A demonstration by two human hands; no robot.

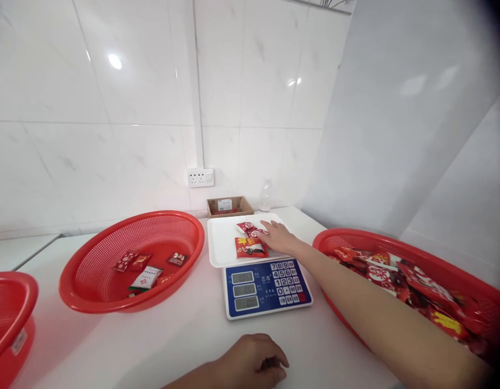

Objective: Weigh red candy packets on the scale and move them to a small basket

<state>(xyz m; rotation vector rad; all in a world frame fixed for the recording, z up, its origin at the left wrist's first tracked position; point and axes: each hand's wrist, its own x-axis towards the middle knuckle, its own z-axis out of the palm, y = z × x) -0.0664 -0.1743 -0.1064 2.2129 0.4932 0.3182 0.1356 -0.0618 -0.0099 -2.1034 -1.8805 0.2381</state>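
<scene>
My right hand (277,237) reaches over the white tray (218,240) of a digital scale, fingers stretched out and apart. Its fingertips touch or lie just over small red-and-white snack packets (247,229). In front of these, on the same tray, is a red packet with yellow print (250,247). The blue keypad panel (268,288) of the scale faces me, its grey displays lit too faintly to read surely. Near the table's front edge my left hand (256,359) rests, loosely curled, with a gap between thumb and fingers and nothing in it.
A red basket (72,270) with a few small packets stands left of the scale. Another red basket (347,233), heaped with packets, is under my right forearm. At far left is part of a third red basket (29,292). Behind are a cardboard box (244,205) and a clear bottle (265,195).
</scene>
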